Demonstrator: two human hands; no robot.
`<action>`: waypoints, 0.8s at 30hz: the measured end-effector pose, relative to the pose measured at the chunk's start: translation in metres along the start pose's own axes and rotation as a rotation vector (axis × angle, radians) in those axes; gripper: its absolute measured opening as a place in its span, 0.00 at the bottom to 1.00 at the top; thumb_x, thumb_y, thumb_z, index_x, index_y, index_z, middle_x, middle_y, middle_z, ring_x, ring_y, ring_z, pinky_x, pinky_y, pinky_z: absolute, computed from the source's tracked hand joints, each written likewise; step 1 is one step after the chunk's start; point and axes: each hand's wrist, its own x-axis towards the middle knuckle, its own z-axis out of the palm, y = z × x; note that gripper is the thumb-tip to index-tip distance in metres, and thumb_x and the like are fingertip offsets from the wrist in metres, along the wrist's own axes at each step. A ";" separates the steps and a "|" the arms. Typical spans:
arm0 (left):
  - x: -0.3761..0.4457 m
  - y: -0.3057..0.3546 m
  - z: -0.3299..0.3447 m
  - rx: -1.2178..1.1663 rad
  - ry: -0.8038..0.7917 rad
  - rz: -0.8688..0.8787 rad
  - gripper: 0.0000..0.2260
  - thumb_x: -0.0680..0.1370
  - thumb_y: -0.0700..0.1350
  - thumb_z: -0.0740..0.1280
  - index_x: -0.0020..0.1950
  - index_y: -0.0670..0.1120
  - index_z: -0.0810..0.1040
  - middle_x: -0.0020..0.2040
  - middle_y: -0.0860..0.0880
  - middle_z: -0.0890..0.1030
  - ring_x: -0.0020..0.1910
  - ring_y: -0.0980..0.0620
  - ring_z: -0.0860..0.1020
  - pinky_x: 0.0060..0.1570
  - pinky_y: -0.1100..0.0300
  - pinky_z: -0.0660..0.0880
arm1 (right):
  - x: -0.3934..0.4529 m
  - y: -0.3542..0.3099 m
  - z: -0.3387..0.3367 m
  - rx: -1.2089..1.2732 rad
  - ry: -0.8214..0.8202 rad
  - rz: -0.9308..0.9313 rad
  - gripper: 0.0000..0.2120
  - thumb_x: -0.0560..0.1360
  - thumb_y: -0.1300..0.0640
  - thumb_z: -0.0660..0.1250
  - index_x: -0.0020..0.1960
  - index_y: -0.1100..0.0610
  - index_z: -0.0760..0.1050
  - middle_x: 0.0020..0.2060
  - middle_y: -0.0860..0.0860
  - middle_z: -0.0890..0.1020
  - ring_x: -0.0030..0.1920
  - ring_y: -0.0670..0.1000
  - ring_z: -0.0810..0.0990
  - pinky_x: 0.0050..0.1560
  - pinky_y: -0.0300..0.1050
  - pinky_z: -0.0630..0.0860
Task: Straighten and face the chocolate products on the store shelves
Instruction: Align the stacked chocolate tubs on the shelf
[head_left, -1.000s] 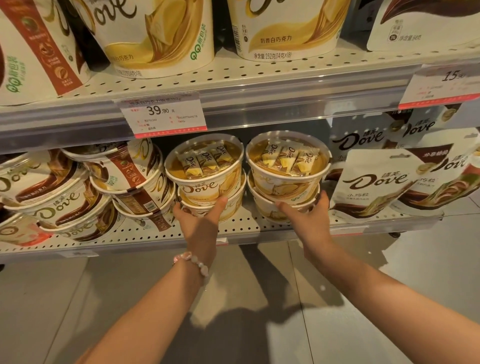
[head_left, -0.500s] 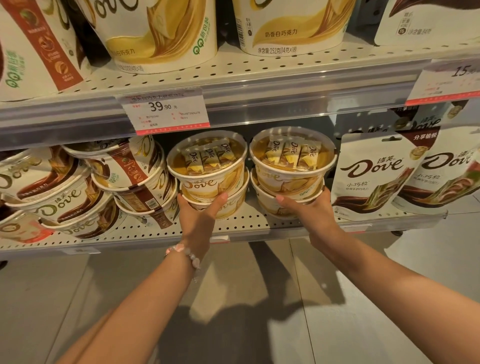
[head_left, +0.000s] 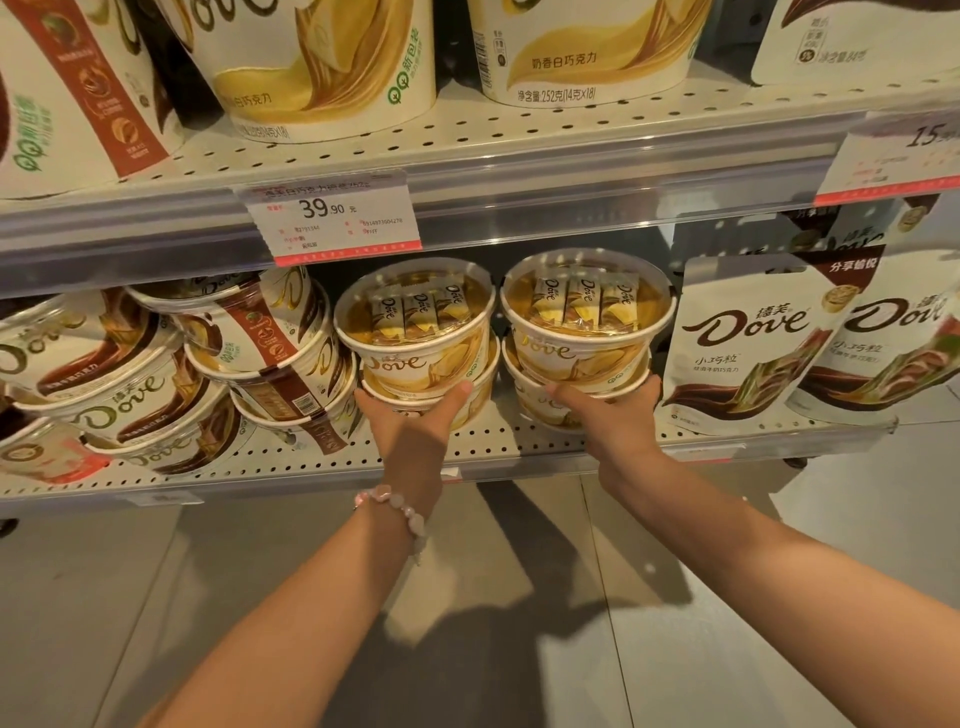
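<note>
Two stacks of yellow-and-white Dove chocolate tubs lie tilted on the lower shelf (head_left: 291, 462), clear lids facing me. My left hand (head_left: 410, 426) cups the left stack (head_left: 415, 332) from below; thumb and fingers spread round the top tub's base and cover most of the lower tub. My right hand (head_left: 613, 421) grips the right stack (head_left: 587, 317) the same way at its base. The Dove logo faces front on the left top tub and is partly turned away on the right one.
Brown Dove tubs (head_left: 260, 353) lie tumbled in stacks to the left. White Dove pouches (head_left: 748, 343) stand upright to the right. Large tubs (head_left: 322, 62) fill the upper shelf, with a 39.90 price tag (head_left: 332, 218) on its rail. Grey floor lies below.
Both hands slid up from under the stacks and closed round the tub bases. The pouches at the right went from leaning to standing upright.
</note>
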 end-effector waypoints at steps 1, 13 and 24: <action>0.001 -0.001 0.004 0.006 0.020 0.009 0.52 0.62 0.32 0.78 0.76 0.47 0.49 0.71 0.46 0.66 0.68 0.50 0.69 0.67 0.48 0.67 | -0.001 0.000 0.005 -0.013 0.020 -0.020 0.52 0.56 0.57 0.82 0.70 0.56 0.54 0.64 0.54 0.71 0.65 0.54 0.69 0.65 0.56 0.70; 0.005 0.010 0.002 0.138 0.005 -0.072 0.46 0.63 0.39 0.79 0.73 0.42 0.53 0.68 0.45 0.69 0.60 0.55 0.68 0.60 0.63 0.64 | 0.008 -0.005 -0.004 -0.105 -0.057 -0.003 0.47 0.57 0.56 0.82 0.69 0.56 0.60 0.62 0.53 0.75 0.63 0.53 0.73 0.62 0.56 0.73; 0.019 0.023 -0.026 0.212 -0.379 -0.067 0.36 0.65 0.39 0.77 0.70 0.44 0.64 0.61 0.47 0.78 0.61 0.51 0.76 0.65 0.48 0.70 | 0.016 -0.019 -0.034 -0.179 -0.390 -0.089 0.31 0.61 0.60 0.79 0.62 0.54 0.74 0.53 0.49 0.82 0.56 0.48 0.79 0.52 0.46 0.78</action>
